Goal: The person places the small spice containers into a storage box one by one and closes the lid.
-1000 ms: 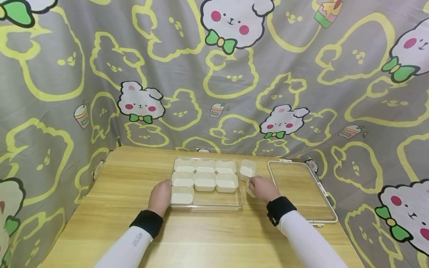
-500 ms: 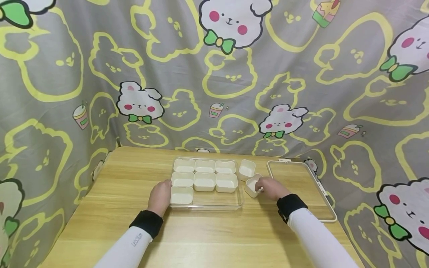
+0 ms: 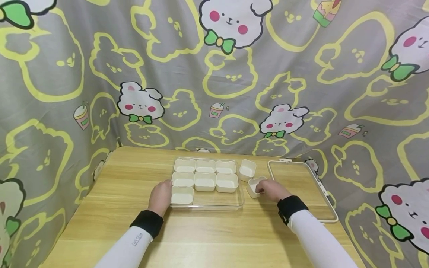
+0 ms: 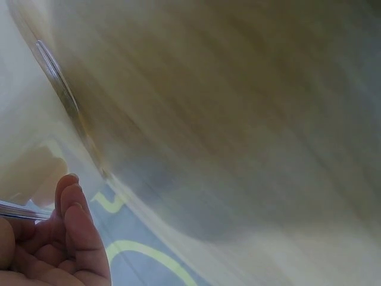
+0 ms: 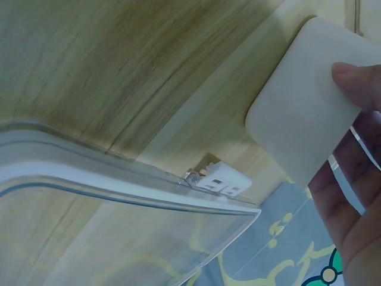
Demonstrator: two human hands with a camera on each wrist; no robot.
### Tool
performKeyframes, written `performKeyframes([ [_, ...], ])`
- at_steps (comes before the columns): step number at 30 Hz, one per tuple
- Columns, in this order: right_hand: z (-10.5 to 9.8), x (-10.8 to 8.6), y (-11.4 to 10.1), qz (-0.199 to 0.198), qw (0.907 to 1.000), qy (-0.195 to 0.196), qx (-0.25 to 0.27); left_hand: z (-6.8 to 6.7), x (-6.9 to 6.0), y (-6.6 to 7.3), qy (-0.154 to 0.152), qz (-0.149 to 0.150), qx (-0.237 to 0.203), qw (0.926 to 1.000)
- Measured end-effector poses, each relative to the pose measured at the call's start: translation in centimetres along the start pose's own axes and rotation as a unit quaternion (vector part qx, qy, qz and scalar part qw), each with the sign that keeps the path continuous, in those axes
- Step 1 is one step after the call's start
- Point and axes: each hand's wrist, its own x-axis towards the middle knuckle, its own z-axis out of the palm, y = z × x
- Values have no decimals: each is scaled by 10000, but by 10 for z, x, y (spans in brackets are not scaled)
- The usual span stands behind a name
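The cup [image 3: 253, 189] is pinched between thumb and fingers of the right hand [image 3: 273, 190], just right of the tray [image 3: 207, 208], whose rim is pinched by the left hand [image 3: 160, 197]. The cup could be dropped if its wall is held too loosely; the rear cup [image 3: 248, 169], close by, might be knocked by a sideways swing.

Looking forward and down from the person's head, one camera surveys the clear tray [image 3: 214, 206] from its near side, well back. Wrist cameras, close in at the tray's left and right, look across the tabletop [image 3: 207, 238] to the patterned curtain [image 3: 201, 85]. Head and left wrist views share the left hand [image 3: 160, 197] at the tray's left; head and right wrist, the cream cup [image 3: 253, 189] and lid [image 3: 306, 184] to its right.
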Motion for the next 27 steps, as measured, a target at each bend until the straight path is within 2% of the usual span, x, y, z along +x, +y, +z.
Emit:
performKeyframes([
  [7, 0, -2, -8, -151, 9996, -67, 213, 1, 0, 0, 46, 83, 70, 9999],
  [15, 1, -5, -10, -246, 9994, 157, 195, 0, 0, 0, 58, 93, 63, 9999],
  [20, -3, -7, -12, -90, 9993, 215, 287, 0, 0, 0, -19, 29, 13, 10000],
  [27, -21, -3, -24, 45, 9992, 233, 325, 0, -1, -1, -12, 13, -50, 10000],
])
